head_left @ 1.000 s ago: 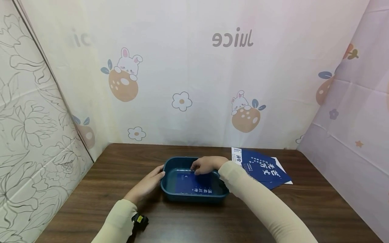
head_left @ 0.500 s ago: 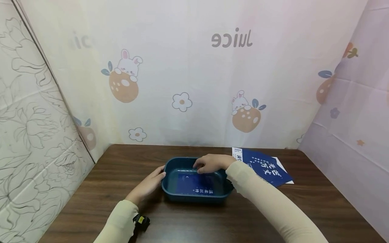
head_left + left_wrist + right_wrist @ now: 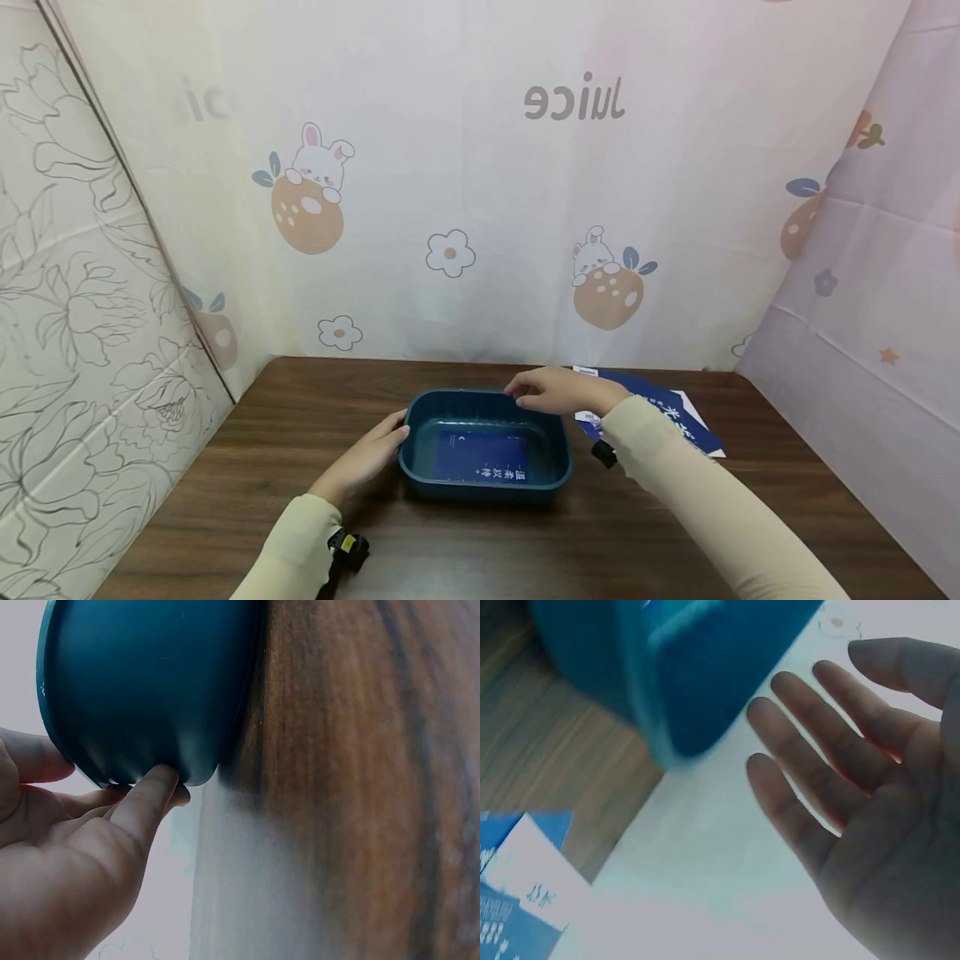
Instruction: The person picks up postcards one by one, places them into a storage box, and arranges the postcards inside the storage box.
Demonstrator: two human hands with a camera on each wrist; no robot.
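A teal plastic basin (image 3: 487,493) sits on the wooden table, with a dark blue printed card (image 3: 480,450) lying flat inside. My left hand (image 3: 365,457) grips the basin's left end. In the left wrist view the thumb is at the rim and the other fingers press the outer wall (image 3: 150,690). Over the basin's far right corner hangs my right hand (image 3: 558,392), holding nothing. Its fingers are spread and gently bent in the right wrist view, apart from the basin wall (image 3: 705,690).
Several blue and white printed cards (image 3: 693,423) lie overlapping to the right of the basin, partly hidden by the right forearm. A printed curtain (image 3: 450,167) hangs behind the table (image 3: 480,550) and along its sides.
My right hand has risen out of the basin and moved right and back, uncovering the card inside. The left hand stays on the basin's left end.
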